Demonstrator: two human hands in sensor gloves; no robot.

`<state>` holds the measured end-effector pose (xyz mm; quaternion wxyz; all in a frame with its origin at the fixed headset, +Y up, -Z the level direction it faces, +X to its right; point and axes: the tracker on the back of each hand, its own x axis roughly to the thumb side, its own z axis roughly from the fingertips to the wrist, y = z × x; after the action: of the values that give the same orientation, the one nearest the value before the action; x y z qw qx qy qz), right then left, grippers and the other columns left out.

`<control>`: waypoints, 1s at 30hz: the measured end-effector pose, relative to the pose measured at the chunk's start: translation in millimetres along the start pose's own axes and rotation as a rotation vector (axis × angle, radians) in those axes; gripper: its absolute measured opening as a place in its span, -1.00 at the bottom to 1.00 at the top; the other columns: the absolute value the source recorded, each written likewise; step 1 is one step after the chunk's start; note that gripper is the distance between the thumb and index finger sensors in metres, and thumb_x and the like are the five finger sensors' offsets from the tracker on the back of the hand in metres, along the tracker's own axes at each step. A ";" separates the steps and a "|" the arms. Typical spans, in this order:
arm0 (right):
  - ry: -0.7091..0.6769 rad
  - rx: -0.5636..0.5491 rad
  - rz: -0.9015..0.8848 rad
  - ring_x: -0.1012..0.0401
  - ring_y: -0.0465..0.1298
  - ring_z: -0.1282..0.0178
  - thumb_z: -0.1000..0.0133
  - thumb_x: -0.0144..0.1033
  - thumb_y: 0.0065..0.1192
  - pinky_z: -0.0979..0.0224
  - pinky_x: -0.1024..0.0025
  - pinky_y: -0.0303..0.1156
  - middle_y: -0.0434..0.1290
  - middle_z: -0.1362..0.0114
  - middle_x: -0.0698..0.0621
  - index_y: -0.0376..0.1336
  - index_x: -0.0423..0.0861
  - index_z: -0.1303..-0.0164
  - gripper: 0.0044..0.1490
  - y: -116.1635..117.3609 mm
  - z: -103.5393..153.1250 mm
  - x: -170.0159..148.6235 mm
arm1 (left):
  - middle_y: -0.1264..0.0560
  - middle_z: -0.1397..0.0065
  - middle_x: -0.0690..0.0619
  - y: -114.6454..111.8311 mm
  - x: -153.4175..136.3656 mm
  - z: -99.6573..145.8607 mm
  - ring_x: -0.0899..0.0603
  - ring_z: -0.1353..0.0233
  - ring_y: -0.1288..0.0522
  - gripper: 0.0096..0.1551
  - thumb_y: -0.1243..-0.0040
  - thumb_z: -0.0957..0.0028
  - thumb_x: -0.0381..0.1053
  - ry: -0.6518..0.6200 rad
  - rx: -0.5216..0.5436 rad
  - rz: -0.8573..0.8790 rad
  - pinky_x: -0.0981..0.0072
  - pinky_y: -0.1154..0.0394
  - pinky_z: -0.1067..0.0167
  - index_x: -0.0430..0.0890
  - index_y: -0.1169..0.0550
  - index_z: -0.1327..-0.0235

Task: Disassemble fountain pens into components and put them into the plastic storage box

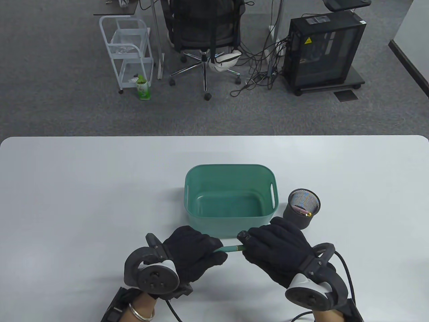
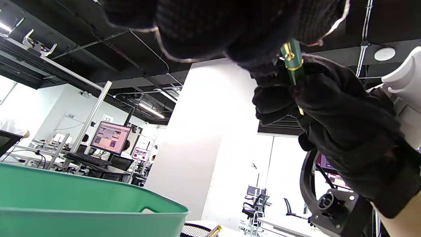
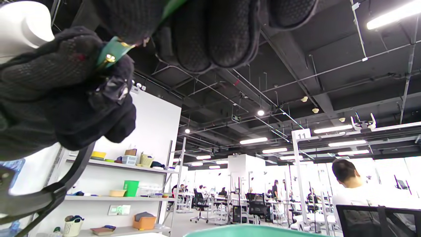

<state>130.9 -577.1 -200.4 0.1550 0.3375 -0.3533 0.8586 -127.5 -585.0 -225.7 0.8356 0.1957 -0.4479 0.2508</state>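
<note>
A green fountain pen (image 1: 230, 249) with gold bands lies level between both gloved hands, just in front of the green plastic storage box (image 1: 230, 194). My left hand (image 1: 197, 251) grips its left end and my right hand (image 1: 264, 243) grips its right end; only a short green stretch shows between them. In the left wrist view the pen (image 2: 291, 62) runs from my left hand's fingers (image 2: 230, 26) into the right hand (image 2: 332, 108). The right wrist view shows a green bit of pen (image 3: 113, 52) between the two gloves. The box looks empty inside.
A black mesh pen cup (image 1: 303, 208) with another pen in it stands right of the box. The white table (image 1: 67, 201) stretches wide on both sides. Beyond its far edge are an office chair (image 1: 204, 37), a white cart (image 1: 127, 53) and a computer tower (image 1: 323, 50).
</note>
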 end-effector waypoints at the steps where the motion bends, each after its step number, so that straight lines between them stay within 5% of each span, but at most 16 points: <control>1: -0.006 -0.007 0.010 0.27 0.54 -0.28 -0.15 0.05 0.24 -0.60 0.07 0.30 0.55 -0.31 0.20 0.48 0.15 -0.28 -0.47 0.1 0.3 0.6 | -0.66 0.34 0.21 0.0 -0.7 -0.2 0.10 0.32 -0.62 -0.46 -0.04 -0.40 0.20 0.000 -0.004 0.009 0.08 -0.54 -0.10 -0.21 -0.76 0.15; 26: -0.023 -0.001 0.006 0.31 0.56 -0.24 -0.13 0.04 0.27 -0.59 0.11 0.32 0.57 -0.27 0.19 0.49 0.16 -0.27 -0.47 -3.3 0.1 -3.6 | -0.65 0.36 0.22 -0.2 -2.0 -0.8 0.11 0.32 -0.62 -0.45 -0.06 -0.40 0.20 0.000 -0.015 0.019 0.10 -0.54 -0.09 -0.22 -0.77 0.17; 30: 0.083 -0.120 0.172 0.35 0.57 -0.24 -0.12 0.06 0.27 -0.57 0.15 0.36 0.57 -0.26 0.28 0.48 0.20 -0.26 -0.48 -32.4 12.1 -34.2 | -0.65 0.37 0.19 29.6 -25.3 16.4 0.08 0.33 -0.62 -0.45 -0.08 -0.40 0.17 0.107 0.100 0.065 0.07 -0.53 -0.08 -0.27 -0.77 0.18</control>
<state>177.7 -563.9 -201.3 0.1151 0.2601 -0.4253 0.8592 -167.7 -576.6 -235.5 0.8388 0.2089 -0.3957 0.3101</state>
